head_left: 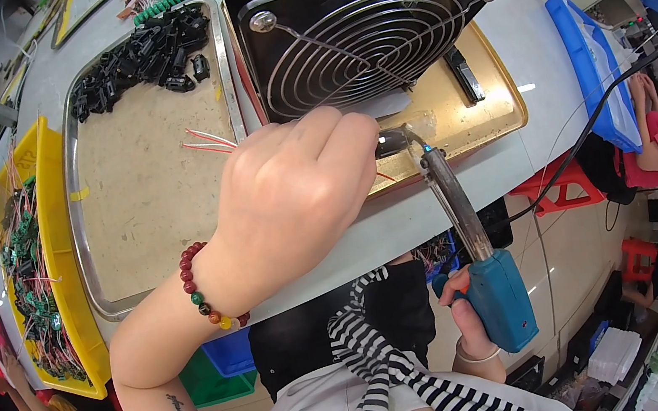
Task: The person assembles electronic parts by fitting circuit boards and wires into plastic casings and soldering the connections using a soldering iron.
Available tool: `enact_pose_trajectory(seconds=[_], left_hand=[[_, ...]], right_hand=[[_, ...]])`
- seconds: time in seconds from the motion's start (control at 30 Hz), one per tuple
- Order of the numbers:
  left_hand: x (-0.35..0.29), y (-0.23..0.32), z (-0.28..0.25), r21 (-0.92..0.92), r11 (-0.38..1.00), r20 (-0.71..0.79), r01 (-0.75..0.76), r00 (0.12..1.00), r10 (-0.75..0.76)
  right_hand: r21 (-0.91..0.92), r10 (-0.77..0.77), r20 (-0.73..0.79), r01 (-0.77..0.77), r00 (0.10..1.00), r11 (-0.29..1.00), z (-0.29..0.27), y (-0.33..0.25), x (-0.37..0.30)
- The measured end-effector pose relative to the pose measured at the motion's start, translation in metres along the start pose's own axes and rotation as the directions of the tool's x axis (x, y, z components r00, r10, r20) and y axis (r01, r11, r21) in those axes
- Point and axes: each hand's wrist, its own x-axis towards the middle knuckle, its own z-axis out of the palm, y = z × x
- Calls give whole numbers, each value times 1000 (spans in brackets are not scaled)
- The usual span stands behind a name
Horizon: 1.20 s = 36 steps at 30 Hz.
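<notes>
My left hand [300, 180] is closed, its fingers pinching a small black plastic part [394, 142]. Thin red and white wires [209, 141] stick out behind that hand. In my right hand [471, 322] is the blue handle of a soldering gun [503, 298], with my fingers around it. The gun points up, and its bent metal tip is at the black part, apparently touching it. My left fingers hide most of the part and its wires. Just beyond them stands a black fan [332, 1] with a round wire guard [367, 64].
A gold tray [502, 111] beneath the fan bears a black block [463, 75]. To the left lies a metal-rimmed tray [147, 182] with heaped black parts [145, 58]. Beside it, a yellow bin [78, 277] holds wired circuit boards. A cable [589, 124] hangs at right, near a blue bin [595, 80].
</notes>
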Motion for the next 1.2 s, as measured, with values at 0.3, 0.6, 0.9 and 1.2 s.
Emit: enact_pose_trajectory(seconds=[0.3,0.6,0.9,1.2], left_hand=[[-1,-1,0,-4,1000,-5,-4,1000,4],[-1,-1,0,6,1000,6,-4,1000,4],[-1,-1,0,7,1000,12,0,1000,0],[0,-1,0,-5,1000,6,-4,1000,4]], right_hand=[[58,69,-35,-67,997,996,7,-6,1],[208,136,-92,-115,986,971,7,-2,-3],[204,136,-67,-120,988,971,3,5,-6],[208,139,-90,-118,986,971,4,6,-6]])
